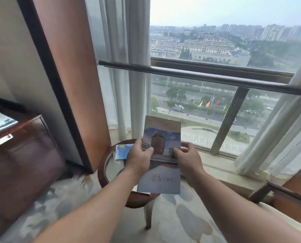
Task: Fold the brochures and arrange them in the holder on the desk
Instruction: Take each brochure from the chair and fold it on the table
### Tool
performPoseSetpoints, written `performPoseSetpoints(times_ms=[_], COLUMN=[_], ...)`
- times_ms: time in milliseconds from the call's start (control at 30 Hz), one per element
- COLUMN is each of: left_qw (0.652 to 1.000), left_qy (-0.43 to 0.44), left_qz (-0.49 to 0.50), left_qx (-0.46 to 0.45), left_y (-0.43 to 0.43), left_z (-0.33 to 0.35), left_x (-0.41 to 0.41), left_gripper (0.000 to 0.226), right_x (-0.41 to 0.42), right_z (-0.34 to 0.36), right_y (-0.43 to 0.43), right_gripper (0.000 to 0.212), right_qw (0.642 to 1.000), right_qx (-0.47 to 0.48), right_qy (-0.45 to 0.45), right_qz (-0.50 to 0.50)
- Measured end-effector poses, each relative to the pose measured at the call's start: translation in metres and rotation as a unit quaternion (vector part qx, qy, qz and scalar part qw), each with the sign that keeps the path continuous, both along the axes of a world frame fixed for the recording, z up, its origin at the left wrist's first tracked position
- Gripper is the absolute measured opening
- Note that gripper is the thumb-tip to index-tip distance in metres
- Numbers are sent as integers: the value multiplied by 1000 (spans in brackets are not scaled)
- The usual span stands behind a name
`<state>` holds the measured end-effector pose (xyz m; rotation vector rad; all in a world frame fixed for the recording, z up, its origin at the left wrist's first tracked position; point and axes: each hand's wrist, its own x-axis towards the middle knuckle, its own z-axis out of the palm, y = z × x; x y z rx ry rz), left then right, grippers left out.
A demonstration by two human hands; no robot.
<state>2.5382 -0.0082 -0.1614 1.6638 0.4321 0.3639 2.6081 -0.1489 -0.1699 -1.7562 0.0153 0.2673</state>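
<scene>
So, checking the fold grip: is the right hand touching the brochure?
Touching. Head view: the right hand pinches the brochure at its right edge.

Soft hazy window [216, 50] daylight, blurred, edge-warped.

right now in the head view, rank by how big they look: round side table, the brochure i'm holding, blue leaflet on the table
1. round side table, by outline, though half covered
2. brochure, close behind; it is nearer the camera, so unsure
3. blue leaflet, smallest, partly behind the left hand
</scene>
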Motion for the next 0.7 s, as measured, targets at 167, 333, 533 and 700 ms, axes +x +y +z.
performPoseSetpoints(times_ms=[167, 333, 533, 700], left_qw=[999, 990, 975, 966], left_qy=[35, 120, 198, 237], left_qz=[29, 42, 46, 36], left_qx=[29, 65, 89, 96], left_y=[41, 73, 107, 126], left_z=[-28, -70, -128, -176], left_x=[3, 37, 100, 145], left_gripper=[16, 20, 25, 24], right_x=[16, 52, 117, 155], right_z=[-31, -76, -142, -184], right_y=[41, 69, 96, 112], right_gripper=[30, 13, 14, 16], right_qw=[1000, 998, 992, 985], right_qx=[-17, -55, -93, -139], right_qy=[13, 24, 79, 96], right_qz=[18, 22, 29, 30])
